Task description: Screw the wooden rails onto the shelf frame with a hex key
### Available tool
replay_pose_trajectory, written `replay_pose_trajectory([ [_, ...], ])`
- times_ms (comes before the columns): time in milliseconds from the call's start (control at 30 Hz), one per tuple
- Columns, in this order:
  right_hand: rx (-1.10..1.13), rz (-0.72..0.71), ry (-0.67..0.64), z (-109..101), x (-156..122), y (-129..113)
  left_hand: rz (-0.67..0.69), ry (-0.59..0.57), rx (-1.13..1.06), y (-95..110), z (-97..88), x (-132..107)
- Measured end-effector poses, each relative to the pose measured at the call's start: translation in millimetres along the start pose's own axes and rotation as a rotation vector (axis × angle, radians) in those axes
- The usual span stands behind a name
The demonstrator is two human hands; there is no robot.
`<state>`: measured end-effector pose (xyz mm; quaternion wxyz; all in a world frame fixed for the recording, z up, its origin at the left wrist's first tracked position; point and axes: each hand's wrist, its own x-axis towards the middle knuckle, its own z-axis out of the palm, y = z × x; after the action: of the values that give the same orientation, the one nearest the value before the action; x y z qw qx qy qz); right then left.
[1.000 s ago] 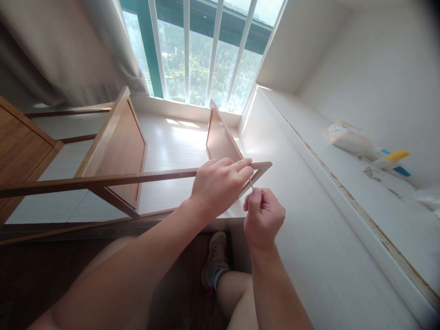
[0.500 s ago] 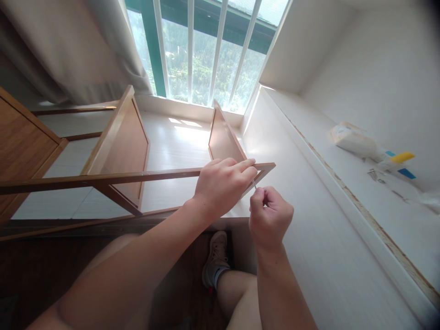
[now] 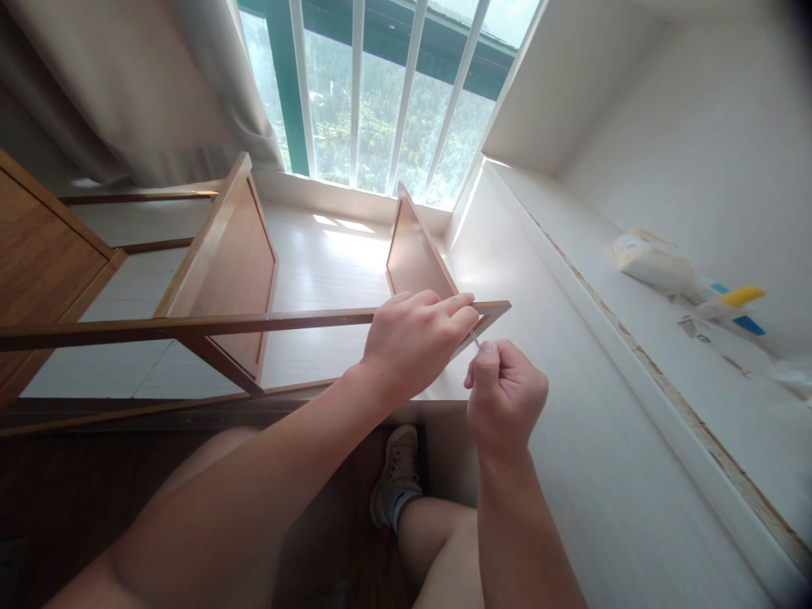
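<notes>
A wooden shelf frame (image 3: 216,279) lies on its side across a white surface under the window. My left hand (image 3: 415,338) is closed over the frame's long front rail (image 3: 254,323), near its right corner (image 3: 495,311). My right hand (image 3: 504,393) is closed in a fist just below that corner, pinching a thin metal tool (image 3: 474,339) whose tip points up at the corner joint. The tool's lower part is hidden in my fist.
A white ledge (image 3: 634,338) runs along the right wall with a plastic packet (image 3: 647,262), yellow and blue pieces (image 3: 739,304) and small metal parts (image 3: 691,326). A barred window (image 3: 381,93) and curtain (image 3: 127,85) lie ahead. My shoe (image 3: 397,474) rests below.
My right hand has shifted slightly right and turned the thin tool at the corner. My left hand keeps its hold on the rail. The view has drifted a little.
</notes>
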<state>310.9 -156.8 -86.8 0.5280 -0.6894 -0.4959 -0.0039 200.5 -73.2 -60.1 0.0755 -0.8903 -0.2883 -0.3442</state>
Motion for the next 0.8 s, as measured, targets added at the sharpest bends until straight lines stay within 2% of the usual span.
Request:
replay_pose_trajectory([
  [167, 0.450, 0.182, -0.046, 11.8, -4.0, 3.0, 0.000, 0.023, -0.007, -0.1, 1.9, -0.8],
  [267, 0.783, 0.346, -0.138, 17.3, -5.1, 0.6, -0.005, 0.029, -0.005, 0.0, 2.7, -1.0],
  [333, 0.928, 0.424, -0.209, 18.2, -4.9, -2.1, -0.003, 0.023, -0.006, -0.3, 2.6, -0.9],
  [667, 1.144, 0.533, -0.352, 23.0, -9.6, -2.2, 0.011, -0.002, 0.009, -0.2, 1.0, -0.7],
  [800, 1.112, 0.516, -0.331, 27.0, -15.9, -4.3, 0.016, -0.008, 0.007, 0.0, 0.5, -0.8],
])
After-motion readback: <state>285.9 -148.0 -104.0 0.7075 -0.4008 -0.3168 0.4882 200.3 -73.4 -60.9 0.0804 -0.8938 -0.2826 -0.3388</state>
